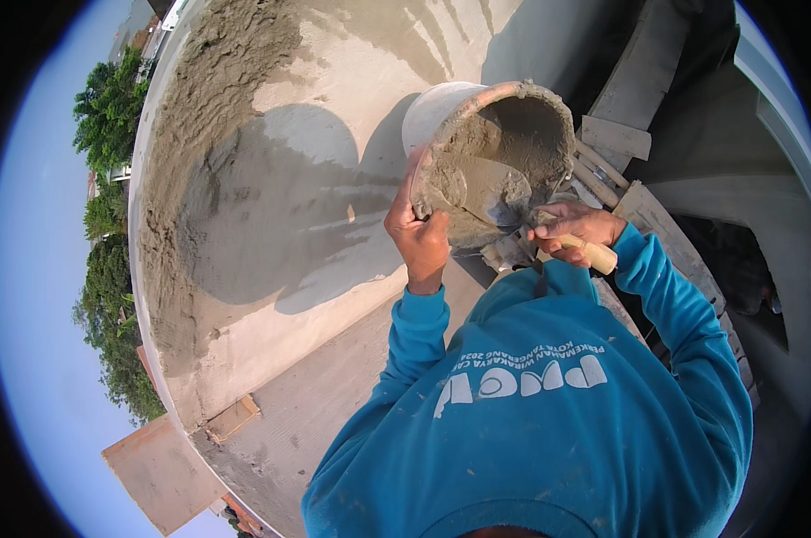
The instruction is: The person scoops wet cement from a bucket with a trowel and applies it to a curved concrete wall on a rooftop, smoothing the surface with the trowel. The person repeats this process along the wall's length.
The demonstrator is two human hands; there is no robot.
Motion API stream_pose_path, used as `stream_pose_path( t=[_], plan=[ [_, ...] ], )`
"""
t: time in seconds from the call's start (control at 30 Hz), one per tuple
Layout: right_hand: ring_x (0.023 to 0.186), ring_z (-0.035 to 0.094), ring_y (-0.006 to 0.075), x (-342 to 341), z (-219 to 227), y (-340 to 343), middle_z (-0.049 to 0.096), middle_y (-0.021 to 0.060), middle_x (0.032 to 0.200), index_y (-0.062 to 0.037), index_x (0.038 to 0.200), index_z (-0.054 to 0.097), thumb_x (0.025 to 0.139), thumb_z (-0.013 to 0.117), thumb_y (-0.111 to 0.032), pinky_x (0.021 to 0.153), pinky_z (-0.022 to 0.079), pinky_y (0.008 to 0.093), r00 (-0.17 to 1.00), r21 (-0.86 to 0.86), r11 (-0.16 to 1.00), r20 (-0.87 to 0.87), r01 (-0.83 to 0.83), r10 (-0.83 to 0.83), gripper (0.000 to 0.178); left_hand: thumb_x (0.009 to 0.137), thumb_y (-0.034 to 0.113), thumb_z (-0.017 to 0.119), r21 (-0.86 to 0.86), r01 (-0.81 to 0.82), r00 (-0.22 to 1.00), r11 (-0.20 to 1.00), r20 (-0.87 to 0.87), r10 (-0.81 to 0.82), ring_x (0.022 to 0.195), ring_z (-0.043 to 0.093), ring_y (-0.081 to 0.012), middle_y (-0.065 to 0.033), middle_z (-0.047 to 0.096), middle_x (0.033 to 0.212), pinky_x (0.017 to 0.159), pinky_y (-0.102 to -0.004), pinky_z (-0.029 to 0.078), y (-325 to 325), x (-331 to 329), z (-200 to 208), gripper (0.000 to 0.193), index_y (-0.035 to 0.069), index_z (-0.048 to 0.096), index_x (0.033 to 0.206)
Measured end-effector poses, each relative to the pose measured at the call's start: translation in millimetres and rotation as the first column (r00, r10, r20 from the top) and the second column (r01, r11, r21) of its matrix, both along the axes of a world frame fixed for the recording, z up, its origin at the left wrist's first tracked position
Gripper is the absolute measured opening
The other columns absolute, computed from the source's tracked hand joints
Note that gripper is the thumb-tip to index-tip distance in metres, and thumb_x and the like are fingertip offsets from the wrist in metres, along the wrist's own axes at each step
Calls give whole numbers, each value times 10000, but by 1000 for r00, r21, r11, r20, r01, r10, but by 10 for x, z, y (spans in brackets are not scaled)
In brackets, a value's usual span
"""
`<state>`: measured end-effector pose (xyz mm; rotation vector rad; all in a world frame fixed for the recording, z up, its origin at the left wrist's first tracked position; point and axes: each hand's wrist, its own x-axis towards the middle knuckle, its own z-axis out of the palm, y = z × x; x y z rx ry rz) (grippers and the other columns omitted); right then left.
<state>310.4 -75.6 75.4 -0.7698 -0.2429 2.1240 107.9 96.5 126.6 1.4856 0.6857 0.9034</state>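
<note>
My left hand (420, 229) is closed on the near left rim of a mortar-caked bucket (430, 109), which is tilted with its mouth toward me. Grey wet mortar (464, 148) coats the inside and lies along the lower side. In my right hand (577, 229) is a trowel (595, 255), gripped by its pale wooden handle. The trowel's metal blade reaches into the mouth of the bucket and is smeared with mortar, so its outline is partly hidden.
To the left a wall (271, 336) carries rough fresh mortar (177, 215) along its edge and a smoother damp patch. Wooden planks (670, 224) run below on the right. A flat board (165, 475) sticks out at lower left. Trees (109, 296) stand beyond.
</note>
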Motion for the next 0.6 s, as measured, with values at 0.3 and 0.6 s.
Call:
stream_pose_path(
  t=[0.3, 0.6],
  plan=[
    [414, 506, 111, -384, -70, -279, 513, 41, 737, -1, 1137, 529, 1027, 580, -208, 343, 434, 253, 929, 83, 950, -249, 302, -274, 239, 648, -97, 485, -308, -167, 972, 937, 108, 209, 1084, 612, -187, -89, 640, 1211, 949, -274, 474, 44, 94, -108, 722, -42, 554, 1364],
    [424, 489, 121, -513, 112, -358, 492, 71, 749, 30, 1219, 502, 999, 542, -202, 339, 440, 270, 872, 77, 919, -353, 387, -338, 322, 644, -125, 457, -368, -257, 955, 894, 44, 293, 1045, 621, -155, -54, 656, 1209, 847, -225, 474, 39, 131, -201, 708, -34, 590, 1333]
  ],
)
